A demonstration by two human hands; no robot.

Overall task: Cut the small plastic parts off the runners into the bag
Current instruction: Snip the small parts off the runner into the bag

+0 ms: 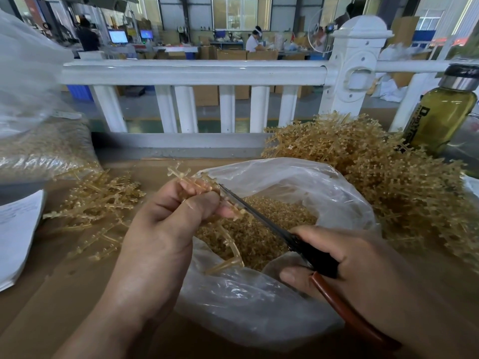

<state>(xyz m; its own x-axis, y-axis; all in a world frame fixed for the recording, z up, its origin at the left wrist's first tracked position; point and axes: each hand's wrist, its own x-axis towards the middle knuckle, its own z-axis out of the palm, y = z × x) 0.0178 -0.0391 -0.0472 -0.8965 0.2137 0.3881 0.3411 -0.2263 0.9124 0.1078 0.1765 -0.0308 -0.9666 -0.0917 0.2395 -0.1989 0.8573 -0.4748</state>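
Note:
My left hand (pixel 166 229) pinches a translucent amber runner (pixel 197 185) with small parts on its branches, held over the mouth of a clear plastic bag (pixel 298 177). The runner's lower end curves down into the bag. My right hand (pixel 344 265) grips scissors (pixel 264 221) with dark blades and a red-brown handle. The blades lie against the runner just past my left fingertips. Inside the bag sits a heap of cut amber parts (pixel 261 229).
A big pile of uncut runners (pixel 383 172) lies at the right, a smaller spread of runners (pixel 98 203) at the left. A filled bag (pixel 44 149) and papers (pixel 18 229) are far left, a bottle (pixel 440 112) far right. A white railing (pixel 191 71) borders the table's far edge.

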